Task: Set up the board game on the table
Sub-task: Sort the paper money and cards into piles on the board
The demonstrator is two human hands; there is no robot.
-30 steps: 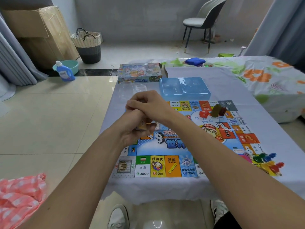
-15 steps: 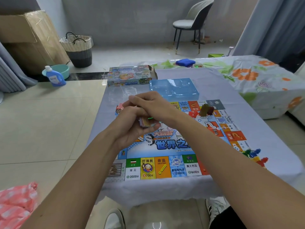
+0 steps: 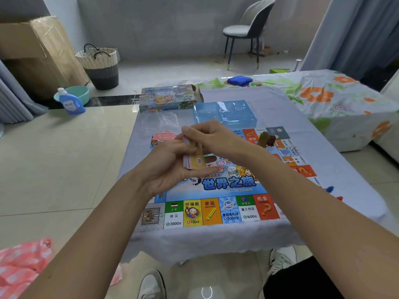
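The colourful game board [image 3: 228, 184] lies flat on the table with the pale cloth [image 3: 216, 240]. Above its left part my left hand [image 3: 172, 167] holds a stack of play-money notes [image 3: 194, 158] in its palm. My right hand [image 3: 213, 137] pinches the top of that stack from above. Red cards [image 3: 163, 135] lie on the board's far left corner. Small house pieces [image 3: 266, 140] sit on the far right of the board. Coloured pawns [image 3: 333, 193] show at the board's right edge, partly hidden by my right forearm.
The game box [image 3: 168, 98] and a blue plastic tray [image 3: 224, 113] stand at the far end of the table, clear wrapping [image 3: 166, 121] beside them. A flowered bed [image 3: 334, 104] adjoins on the right. Basket [image 3: 99, 65], detergent bottle [image 3: 72, 102] and chair [image 3: 246, 31] stand on the floor beyond.
My hands have opened apart a little, so the stack of notes shows between them. The red cards on the board's far left have come into view.
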